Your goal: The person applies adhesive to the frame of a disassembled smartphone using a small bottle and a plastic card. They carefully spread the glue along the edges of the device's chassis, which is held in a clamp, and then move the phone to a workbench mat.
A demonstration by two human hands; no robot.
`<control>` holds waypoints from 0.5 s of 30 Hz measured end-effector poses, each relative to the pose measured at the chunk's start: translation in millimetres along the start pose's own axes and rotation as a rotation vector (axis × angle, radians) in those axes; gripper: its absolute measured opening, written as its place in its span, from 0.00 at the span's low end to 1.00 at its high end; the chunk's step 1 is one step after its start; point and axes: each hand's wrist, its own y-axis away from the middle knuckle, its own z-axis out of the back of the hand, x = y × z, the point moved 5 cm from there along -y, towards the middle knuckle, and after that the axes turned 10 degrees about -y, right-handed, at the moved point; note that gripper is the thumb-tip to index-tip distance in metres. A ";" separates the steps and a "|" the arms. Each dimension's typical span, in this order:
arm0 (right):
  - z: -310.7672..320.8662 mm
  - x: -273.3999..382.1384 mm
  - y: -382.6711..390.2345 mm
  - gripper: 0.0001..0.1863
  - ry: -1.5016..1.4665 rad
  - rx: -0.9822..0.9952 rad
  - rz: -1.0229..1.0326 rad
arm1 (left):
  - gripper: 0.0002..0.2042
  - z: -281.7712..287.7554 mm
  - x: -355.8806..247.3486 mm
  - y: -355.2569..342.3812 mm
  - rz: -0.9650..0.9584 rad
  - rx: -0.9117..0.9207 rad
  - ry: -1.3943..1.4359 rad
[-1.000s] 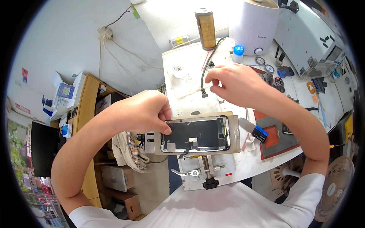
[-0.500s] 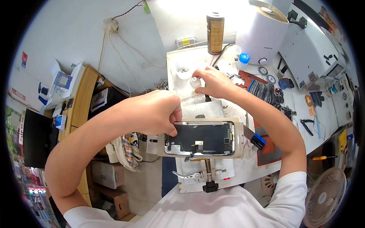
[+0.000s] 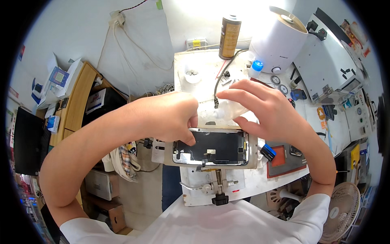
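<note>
A phone screen assembly [image 3: 221, 142], its black back facing up in a metal frame, lies on a flat holder [image 3: 166, 147] with a clamp [image 3: 220, 188] below it. My left hand [image 3: 172, 116] is closed at its upper left corner, the thumb pressed on the black surface and the other fingers curled out of sight. In my right hand [image 3: 270, 107] is a translucent squeeze bottle [image 3: 230, 111], tipped sideways with its nozzle toward the left, above the far edge of the holder. My fingers and thumb are around the bottle.
A white cup [image 3: 192, 76], a spray can [image 3: 230, 37], a blue-capped bottle [image 3: 256, 68] and a white humidifier-like appliance [image 3: 280, 38] stand at the back. A black cable [image 3: 221, 79] crosses the table. At right are a red-and-grey mat [image 3: 284, 160] and a fan [image 3: 341, 211].
My right hand has lifted the squeeze bottle from beside the white cup, brought it nearer and tipped it over. My left hand stays at the screen's corner, its thumb slightly farther right.
</note>
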 end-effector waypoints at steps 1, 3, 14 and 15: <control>0.4 6.3 0.1 0.24 0.044 -0.011 0.025 | 0.18 -0.3 -0.1 -0.6 -0.006 0.004 -0.003; 2.9 16.3 -0.1 0.23 0.128 -0.028 0.107 | 0.18 0.3 -1.4 -0.6 -0.023 -0.003 0.000; 5.9 29.8 2.4 0.19 0.252 -0.016 0.173 | 0.18 -0.1 -6.7 -2.0 -0.048 0.015 -0.026; 5.4 30.2 2.4 0.18 0.268 -0.010 0.174 | 0.17 -0.3 -6.5 -2.4 -0.050 0.013 -0.030</control>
